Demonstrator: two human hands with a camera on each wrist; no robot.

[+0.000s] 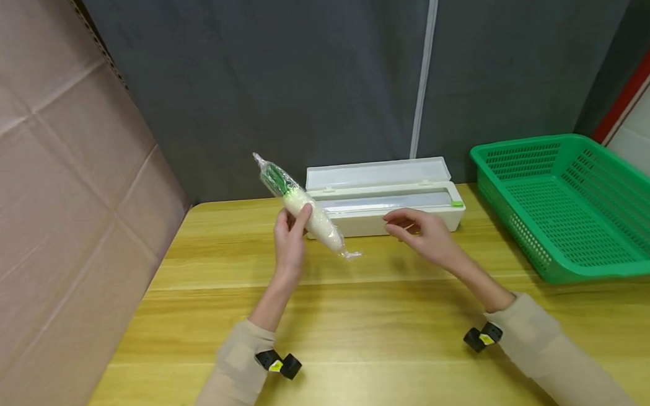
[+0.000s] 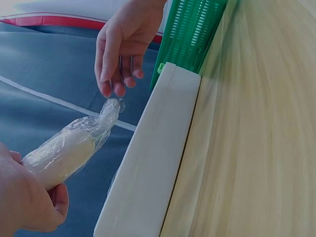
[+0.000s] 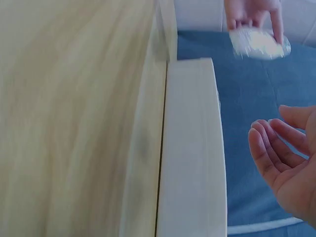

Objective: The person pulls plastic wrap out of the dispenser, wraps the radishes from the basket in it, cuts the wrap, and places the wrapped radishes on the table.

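Observation:
A white radish (image 1: 310, 215) with green leaf stubs is wrapped in clear plastic film, its ends twisted into tails. My left hand (image 1: 291, 241) grips it around the middle, thumb on top, and holds it tilted above the table. In the left wrist view the lower twisted film tail (image 2: 111, 109) points toward my right hand (image 2: 129, 44). That right hand (image 1: 423, 234) hovers in front of the white film dispenser (image 1: 382, 224), its fingers loosely bent with nothing between them. The dispenser's lid stands up and film shows inside.
A green plastic basket (image 1: 564, 269) with slotted walls stands at the right of the wooden table (image 1: 367, 349). Behind the dispenser hangs a dark grey curtain (image 1: 272, 76). A pale pink covered panel (image 1: 52, 213) bounds the left side.

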